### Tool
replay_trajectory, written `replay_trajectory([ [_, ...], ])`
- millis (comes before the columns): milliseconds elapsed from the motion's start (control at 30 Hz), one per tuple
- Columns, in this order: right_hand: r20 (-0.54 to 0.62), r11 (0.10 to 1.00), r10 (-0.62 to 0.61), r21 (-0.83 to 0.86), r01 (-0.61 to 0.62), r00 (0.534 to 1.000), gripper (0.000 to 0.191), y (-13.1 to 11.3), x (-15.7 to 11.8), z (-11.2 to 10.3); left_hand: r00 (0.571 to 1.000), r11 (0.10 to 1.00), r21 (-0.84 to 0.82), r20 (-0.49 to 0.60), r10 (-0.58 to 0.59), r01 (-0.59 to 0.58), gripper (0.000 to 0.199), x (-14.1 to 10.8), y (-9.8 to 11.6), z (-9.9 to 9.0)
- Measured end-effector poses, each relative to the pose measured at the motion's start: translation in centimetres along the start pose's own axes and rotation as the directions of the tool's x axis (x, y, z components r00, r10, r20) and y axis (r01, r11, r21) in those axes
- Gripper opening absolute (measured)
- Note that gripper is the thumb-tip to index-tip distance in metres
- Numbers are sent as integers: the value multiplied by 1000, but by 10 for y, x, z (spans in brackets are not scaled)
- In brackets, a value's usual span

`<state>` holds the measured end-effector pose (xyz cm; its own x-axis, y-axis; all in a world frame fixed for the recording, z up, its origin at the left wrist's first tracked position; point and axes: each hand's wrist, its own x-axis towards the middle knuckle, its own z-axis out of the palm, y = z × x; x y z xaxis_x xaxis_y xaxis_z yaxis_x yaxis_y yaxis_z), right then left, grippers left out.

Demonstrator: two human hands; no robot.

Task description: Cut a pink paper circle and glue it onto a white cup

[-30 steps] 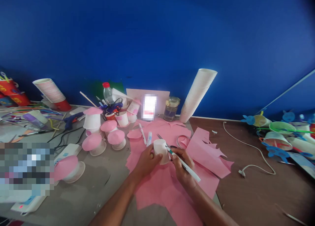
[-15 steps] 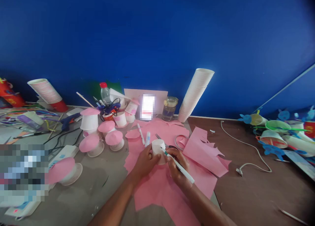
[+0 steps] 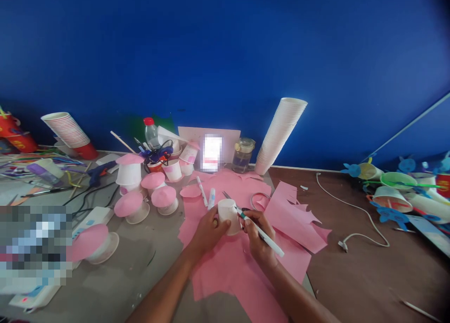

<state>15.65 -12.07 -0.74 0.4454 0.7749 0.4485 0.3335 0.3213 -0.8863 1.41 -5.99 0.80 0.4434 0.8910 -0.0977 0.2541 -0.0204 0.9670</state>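
- Two hands: your left hand (image 3: 208, 231) is clenched around one white paper cup (image 3: 228, 216), and your right hand (image 3: 258, 236) grasps one white pen (image 3: 263, 234), its tip against the cup's side.
- The cup sits upside down, just above the pink paper (image 3: 225, 271), between your hands. Your fingers hide part of it, and I can't make out any mark at the pen's tip.
- Five pink-capped cups (image 3: 129, 169) stand left of your hands on the bench (image 3: 140, 266); the nearest is partly behind a blurred patch (image 3: 33, 243).
- One pair of scissors (image 3: 228, 197) lies just behind the cup, its handles hidden by your right hand.
- Two slim tubes (image 3: 202, 191) lie on the paper, with one pink disc (image 3: 190, 191) beside them.
- Two tall cup stacks stand at the back: one white (image 3: 279, 135), one striped (image 3: 65, 130).
- One bottle (image 3: 151, 133) and one jar (image 3: 243, 155) stand at the back; a second blurred patch (image 3: 211, 152) between them can't be read.
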Motion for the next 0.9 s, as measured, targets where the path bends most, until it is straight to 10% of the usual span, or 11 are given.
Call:
replay_trajectory([
  [367, 54, 996, -59, -61, 62, 997, 12, 1, 1, -1, 1000, 1000, -3, 5, -20, 20, 30, -1, 4, 0],
  [667, -92, 974, 110, 207, -89, 990, 27, 0, 7, 3, 1000, 1000, 6, -12, -25, 25, 32, 0, 0, -1],
  [900, -42, 980, 177, 103, -172, 983, 34, 10, 8, 8, 1000, 997, -79, 12, 17, -16, 30, -3, 5, -3],
])
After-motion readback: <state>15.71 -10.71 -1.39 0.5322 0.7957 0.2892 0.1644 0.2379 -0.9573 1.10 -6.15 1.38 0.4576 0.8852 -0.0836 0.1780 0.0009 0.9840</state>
